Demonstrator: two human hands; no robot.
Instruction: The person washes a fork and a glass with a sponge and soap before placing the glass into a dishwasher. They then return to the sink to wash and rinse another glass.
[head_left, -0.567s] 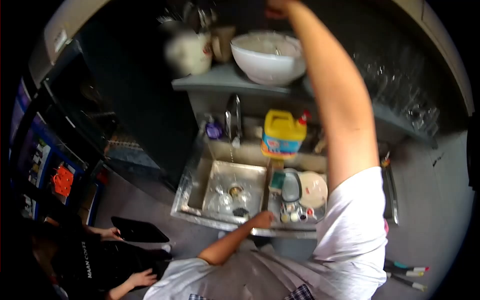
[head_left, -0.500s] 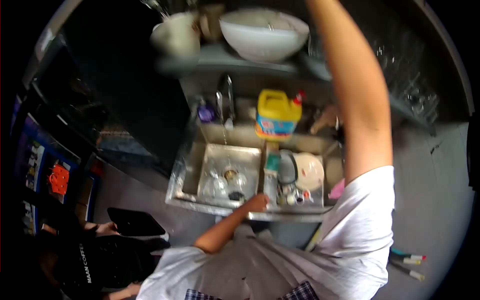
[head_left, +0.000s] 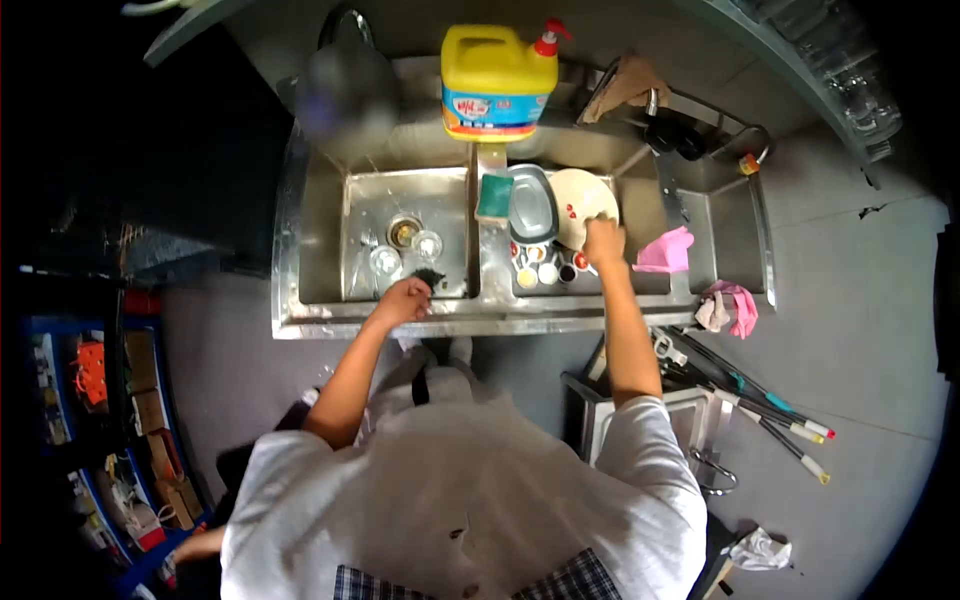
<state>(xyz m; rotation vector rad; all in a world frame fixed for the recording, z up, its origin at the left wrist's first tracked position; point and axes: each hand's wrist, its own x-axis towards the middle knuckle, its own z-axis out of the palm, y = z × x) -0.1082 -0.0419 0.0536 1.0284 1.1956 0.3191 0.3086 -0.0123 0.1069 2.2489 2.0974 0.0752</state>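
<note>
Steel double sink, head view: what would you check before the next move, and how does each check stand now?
1. Right hand on round white plate in right basin: ok.
2. Right hand's grip closed: cannot tell.
3. Left hand at small dark object, front edge of left basin: ok.
4. Room around plate: not ok; grey oblong dish and small cups crowd it.
5. Yellow plastic detergent jug upright behind basins: ok.
</note>
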